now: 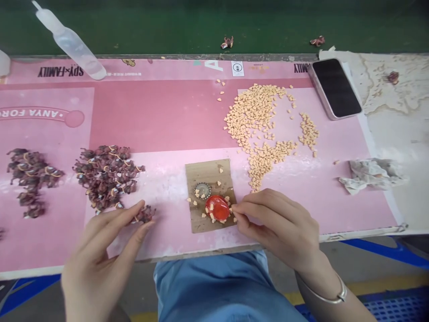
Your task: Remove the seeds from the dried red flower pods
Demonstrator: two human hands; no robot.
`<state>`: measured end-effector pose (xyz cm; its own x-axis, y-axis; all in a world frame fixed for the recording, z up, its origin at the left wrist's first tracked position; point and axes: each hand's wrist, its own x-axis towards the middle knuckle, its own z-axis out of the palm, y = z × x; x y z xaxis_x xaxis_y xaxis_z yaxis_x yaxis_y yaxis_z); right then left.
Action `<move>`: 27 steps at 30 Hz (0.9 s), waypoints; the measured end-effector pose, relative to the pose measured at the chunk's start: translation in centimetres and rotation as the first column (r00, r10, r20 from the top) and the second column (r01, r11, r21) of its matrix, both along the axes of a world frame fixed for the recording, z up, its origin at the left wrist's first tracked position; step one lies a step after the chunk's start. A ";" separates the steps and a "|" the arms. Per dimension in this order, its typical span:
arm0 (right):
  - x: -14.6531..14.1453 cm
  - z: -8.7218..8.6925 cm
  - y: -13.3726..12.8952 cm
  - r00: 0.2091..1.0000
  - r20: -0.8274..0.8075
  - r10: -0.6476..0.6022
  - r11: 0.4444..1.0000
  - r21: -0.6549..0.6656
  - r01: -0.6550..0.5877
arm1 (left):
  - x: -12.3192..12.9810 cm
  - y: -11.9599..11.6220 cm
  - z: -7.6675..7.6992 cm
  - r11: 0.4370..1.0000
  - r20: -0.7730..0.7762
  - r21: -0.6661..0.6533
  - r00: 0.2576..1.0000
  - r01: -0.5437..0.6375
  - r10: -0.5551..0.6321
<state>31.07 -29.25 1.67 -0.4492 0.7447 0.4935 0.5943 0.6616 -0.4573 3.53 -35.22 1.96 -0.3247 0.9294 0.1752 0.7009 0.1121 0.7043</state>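
My left hand (103, 255) has its thumb and index finger closed about a small dark reddish-brown figurine (145, 214), just above the pink sheet. My right hand (278, 223) pinches at the right rim of a shallow red dish (217, 209); a tiny beige piece (231, 209) shows at the fingertips. Several more beige pieces lie in and around the dish. It sits on a brown cardboard piece (208, 174), beside a metal bottle cap (203, 191). A heap of similar figurines (107, 174) lies beyond my left hand.
Loose beige pieces (251, 112) spread over the pink printed sheet (161, 116). Another figurine group (31, 174) lies far left. A squeeze bottle (75, 47) is at the back left, a phone (337, 89) at the back right, crumpled tissue (373, 174) at the right. A green surface (161, 31) runs behind.
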 end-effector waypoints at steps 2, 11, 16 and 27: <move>-0.1 -0.1 0.0 1.000 -0.009 0.006 1.000 0.000 -0.006 | -0.3 -0.2 -0.3 0.995 -0.170 0.023 0.981 0.100 -0.095; -0.2 -0.1 0.2 1.000 -0.013 0.003 1.000 -0.010 -0.003 | -3.4 -1.1 -1.7 0.932 -0.393 -0.037 0.853 0.359 -0.344; 0.0 0.3 0.2 1.000 -0.022 -0.010 1.000 0.009 0.010 | -4.3 -0.1 -1.2 0.920 -0.441 -0.019 0.823 0.391 -0.359; -1.2 3.5 -1.1 0.993 -0.067 0.097 0.994 -0.048 -0.100 | 0.7 -0.3 1.7 0.914 0.343 0.176 0.847 0.366 -0.406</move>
<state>29.90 -30.32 5.18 -0.4903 0.7235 0.4860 0.4957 0.6901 -0.5273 4.21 -35.53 3.68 -0.0025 0.9768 0.2141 0.3633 -0.1986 0.9103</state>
